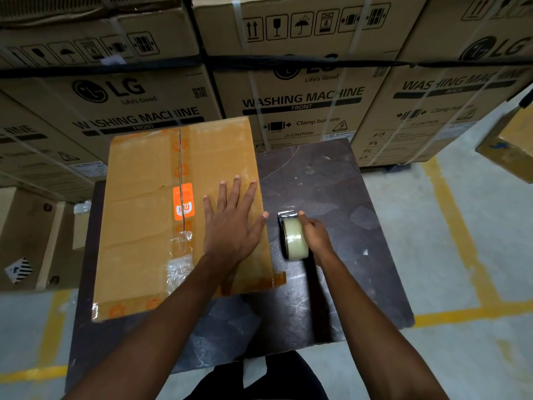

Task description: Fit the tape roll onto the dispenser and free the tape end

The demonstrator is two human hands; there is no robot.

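Head view: your left hand (230, 226) lies flat on the cardboard box (161, 215), fingers spread and clamped on nothing; I judge it is there to keep the box from sliding on the dark table (331, 180). Your right hand (315, 236) is closed around the tape dispenser (291, 223), which stands just beside the box's right edge, its toothed metal end pointing away from you. The tape roll (294, 240) of clear tape sits in the dispenser already, so the fitting looks done or nearly so. Whether the tape end is free you cannot tell from here; nothing loose shows at the cutter. The box is shut: its centre seam runs under orange-printed tape, with crumpled clear film (180, 264) stuck near your side. What it holds is hidden. Behind the table stand stacked washing machine cartons (302, 99).
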